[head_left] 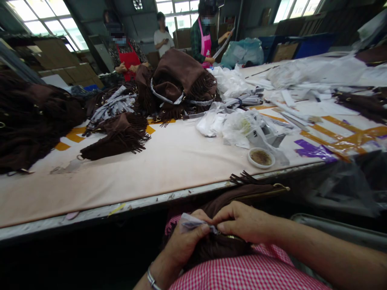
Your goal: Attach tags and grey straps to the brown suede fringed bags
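Ahead of our left hand (186,241), the table edge (169,197) stood in the way; beyond it we had open tabletop (181,161) between the fringed brown piece (116,139) and the white dish (261,158), before plastic bags (238,127) and a large bag (181,72) blocked us.

Red-pink/white gingham garment (232,272) at 5 o'clock, small even checks. Narrow silver-toned bangle (151,278) at 7 o'clock, left wrist. Left hand (188,238), right hand (242,221) bare; visible forearms (326,253) too, right one at 4 o'clock.
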The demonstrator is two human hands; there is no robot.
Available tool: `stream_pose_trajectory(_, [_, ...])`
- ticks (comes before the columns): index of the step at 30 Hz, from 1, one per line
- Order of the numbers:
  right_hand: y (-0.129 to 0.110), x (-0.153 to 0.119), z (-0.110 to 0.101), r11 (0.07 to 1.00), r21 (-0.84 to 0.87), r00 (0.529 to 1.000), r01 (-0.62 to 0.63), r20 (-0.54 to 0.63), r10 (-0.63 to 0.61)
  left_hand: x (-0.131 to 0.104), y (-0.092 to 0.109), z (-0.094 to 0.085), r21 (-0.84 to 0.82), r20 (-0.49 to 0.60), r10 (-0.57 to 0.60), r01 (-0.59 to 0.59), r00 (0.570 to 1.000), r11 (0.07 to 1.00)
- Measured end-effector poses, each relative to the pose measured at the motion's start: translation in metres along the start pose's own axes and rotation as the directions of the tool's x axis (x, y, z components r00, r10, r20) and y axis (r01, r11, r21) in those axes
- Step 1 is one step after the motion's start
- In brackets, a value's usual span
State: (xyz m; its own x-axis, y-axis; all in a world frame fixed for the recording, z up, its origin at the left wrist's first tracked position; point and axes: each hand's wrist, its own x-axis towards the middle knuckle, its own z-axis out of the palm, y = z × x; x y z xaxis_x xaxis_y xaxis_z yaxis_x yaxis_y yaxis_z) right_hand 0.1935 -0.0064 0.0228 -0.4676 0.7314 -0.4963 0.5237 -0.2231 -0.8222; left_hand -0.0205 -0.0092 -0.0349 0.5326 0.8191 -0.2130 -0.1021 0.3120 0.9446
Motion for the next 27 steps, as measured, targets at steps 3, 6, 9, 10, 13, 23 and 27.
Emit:
stream_pose_trajectory(3, [0.0, 0.002, 0.003, 0.999, 0.017, 0.999, -0.049, -0.014, 0.05, -0.001, -0.001, 0.002, 0.026, -0.037, 0.016, -0.015, 0.999, 1.0])
stream_pose_trajectory(6, [0.0, 0.003, 0.007, 0.996, 0.043, 0.994, -0.075, -0.074, 0.078, -0.004, 0.002, 0.006, 0.056, -0.109, -0.023, 0.029, 0.994, 0.998])
stream_pose_trajectory(9, [0.002, 0.003, 0.011, 0.995, 0.05, 0.989, -0.091, -0.112, 0.096, -0.006, 0.008, 0.012, 0.087, -0.167, -0.072, 0.087, 0.983, 0.992])
stream_pose_trajectory(10, [0.003, 0.002, 0.012, 0.995, 0.043, 0.987, -0.094, -0.127, 0.099, -0.006, 0.011, 0.013, 0.112, -0.176, -0.072, 0.092, 0.982, 0.989])
stream_pose_trajectory(13, [0.004, 0.002, 0.016, 0.997, -0.032, 0.983, -0.066, -0.172, 0.06, -0.004, 0.018, 0.018, 0.204, -0.2, -0.073, 0.115, 0.977, 0.972])
stream_pose_trajectory(23, [-0.002, -0.01, -0.009, 0.967, 0.119, 0.851, 0.226, -0.508, -0.137, 0.006, 0.001, 0.007, 0.121, -0.345, -0.172, 0.226, 0.923, 0.967])
stream_pose_trajectory(27, [0.029, -0.024, -0.036, 0.954, 0.249, 0.71, 0.167, -0.701, 0.059, 0.005, 0.011, -0.007, 0.205, -0.317, -0.131, 0.203, 0.939, 0.957])
